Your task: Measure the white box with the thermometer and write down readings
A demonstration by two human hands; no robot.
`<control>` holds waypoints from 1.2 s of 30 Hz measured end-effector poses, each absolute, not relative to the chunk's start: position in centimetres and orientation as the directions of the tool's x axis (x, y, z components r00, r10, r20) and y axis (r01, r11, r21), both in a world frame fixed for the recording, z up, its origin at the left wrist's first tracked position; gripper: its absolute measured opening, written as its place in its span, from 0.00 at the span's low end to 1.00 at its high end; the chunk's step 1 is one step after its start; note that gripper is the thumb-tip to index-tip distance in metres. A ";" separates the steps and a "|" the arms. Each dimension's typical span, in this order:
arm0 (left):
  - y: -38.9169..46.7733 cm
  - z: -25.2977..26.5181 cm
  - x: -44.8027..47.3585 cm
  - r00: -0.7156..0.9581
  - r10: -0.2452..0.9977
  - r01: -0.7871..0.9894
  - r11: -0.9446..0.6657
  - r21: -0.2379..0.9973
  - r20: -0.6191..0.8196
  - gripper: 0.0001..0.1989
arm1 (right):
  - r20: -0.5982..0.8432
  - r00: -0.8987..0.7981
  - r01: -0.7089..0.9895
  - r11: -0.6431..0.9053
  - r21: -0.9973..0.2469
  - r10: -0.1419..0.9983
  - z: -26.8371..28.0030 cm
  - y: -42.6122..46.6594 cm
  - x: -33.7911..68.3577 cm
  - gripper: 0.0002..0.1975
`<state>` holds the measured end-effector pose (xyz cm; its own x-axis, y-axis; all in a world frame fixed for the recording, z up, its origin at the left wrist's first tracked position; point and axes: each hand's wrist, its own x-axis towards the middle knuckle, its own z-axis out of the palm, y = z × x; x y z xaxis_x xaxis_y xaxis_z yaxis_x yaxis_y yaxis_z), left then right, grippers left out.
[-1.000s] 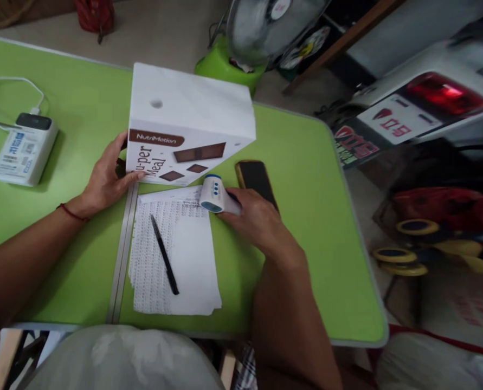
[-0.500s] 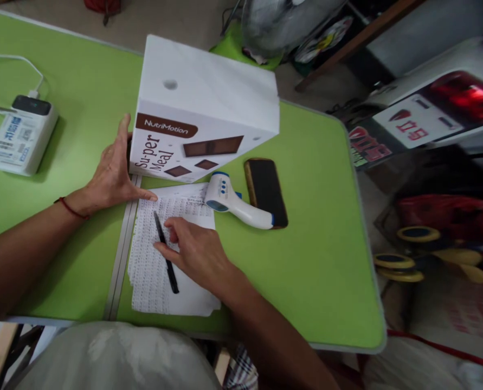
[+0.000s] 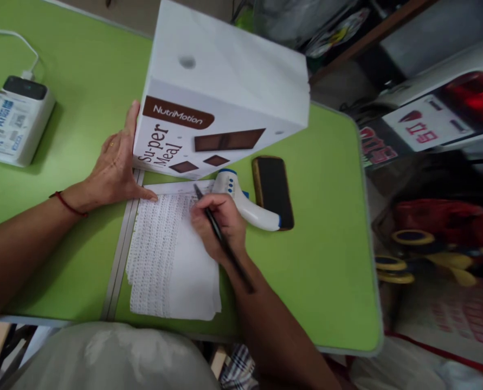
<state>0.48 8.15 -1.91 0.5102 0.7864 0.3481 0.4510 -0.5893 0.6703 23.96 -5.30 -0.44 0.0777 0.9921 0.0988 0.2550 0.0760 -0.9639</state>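
— Starting from the left, what do you see?

— At the far left a white power bank (image 3: 11,127) lies on the green table (image 3: 326,260) with its cable. Then comes my left hand (image 3: 113,170). It lies flat, the fingers together and stretched, against the side of the white box (image 3: 220,97), and my fingertip presses the top corner of the paper sheet (image 3: 172,254).

— And the pen?

— The black pen (image 3: 225,244) is in my right hand (image 3: 219,222). My thumb and first fingers pinch it near the tip, and the tip touches the upper part of the sheet, just under the box. The long end points back over my wrist.

— How do you write this line well?

— I think I must keep the left hand pressing, so the paper does not slide on the smooth table. I should make small strokes, because the box edge is very near to the tip.

— What is on the right?

— The white thermometer (image 3: 245,203) lies just beside my knuckles, and the dark phone (image 3: 274,189) is touching it. I judge my hand can bump them if I move wide.
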 end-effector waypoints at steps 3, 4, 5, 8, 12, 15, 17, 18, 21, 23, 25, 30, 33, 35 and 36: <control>8.4 -2.7 0.4 0.478 0.796 0.401 -0.573 0.714 0.371 0.74 | 0.074 0.204 0.154 0.042 -0.987 0.976 -0.9 -5.2 22.8 0.16; 8.5 -2.9 0.4 0.468 0.801 0.392 -0.567 0.725 0.374 0.74 | 0.062 0.220 0.146 0.030 -0.989 0.973 -0.9 -5.1 22.5 0.16; 8.5 -3.0 0.4 0.463 0.803 0.387 -0.563 0.730 0.374 0.74 | 0.052 0.235 0.154 0.015 -0.988 0.971 -0.7 -5.0 22.4 0.14; 8.5 -2.7 0.5 0.483 0.794 0.391 -0.573 0.720 0.370 0.73 | 0.041 0.292 0.218 -0.025 -0.976 0.956 -0.3 -4.7 22.4 0.05; 8.3 -1.7 0.4 0.520 0.786 0.424 -0.578 0.697 0.335 0.70 | 0.092 0.354 0.303 -0.021 -0.953 0.931 -0.2 -4.5 22.7 0.04; 8.2 -1.3 0.4 0.526 0.785 0.437 -0.581 0.687 0.329 0.71 | 0.082 0.376 0.334 -0.053 -0.941 0.923 -0.4 -4.3 22.8 0.05; 8.2 -1.3 0.4 0.529 0.781 0.436 -0.585 0.684 0.332 0.71 | 0.090 0.381 0.354 -0.055 -0.934 0.920 -0.5 -4.3 22.7 0.04; 8.2 -1.3 0.4 0.530 0.782 0.442 -0.585 0.681 0.328 0.71 | 0.112 0.385 0.366 -0.040 -0.930 0.916 -0.5 -4.3 22.7 0.03; 8.1 -1.2 0.4 0.539 0.785 0.477 -0.582 0.658 0.303 0.73 | 0.183 0.384 0.408 0.012 -0.913 0.905 -0.5 -4.3 22.6 0.03; 8.1 -1.2 0.3 0.547 0.784 0.491 -0.585 0.646 0.294 0.75 | 0.193 0.371 0.422 0.020 -0.906 0.908 -0.5 -4.3 22.6 0.04; 8.2 -1.3 0.3 0.545 0.778 0.478 -0.595 0.646 0.313 0.74 | 0.188 0.368 0.422 0.016 -0.906 0.911 -0.6 -4.2 22.5 0.04; 8.4 -1.7 0.1 0.553 0.770 0.468 -0.603 0.647 0.318 0.74 | 0.246 0.331 0.464 0.070 -0.883 0.911 -0.9 -4.2 22.4 0.04; 8.4 -1.9 0.1 0.547 0.769 0.478 -0.611 0.631 0.332 0.73 | 0.263 0.303 0.495 0.085 -0.865 0.916 -0.9 -4.3 22.5 0.04; 8.3 -2.0 0.1 0.534 0.768 0.474 -0.618 0.627 0.353 0.72 | 0.255 0.293 0.503 0.078 -0.861 0.922 -1.0 -4.3 22.5 0.04; 8.3 -2.1 0.1 0.534 0.766 0.472 -0.621 0.626 0.357 0.72 | 0.250 0.292 0.503 0.074 -0.861 0.923 -1.0 -4.3 22.5 0.04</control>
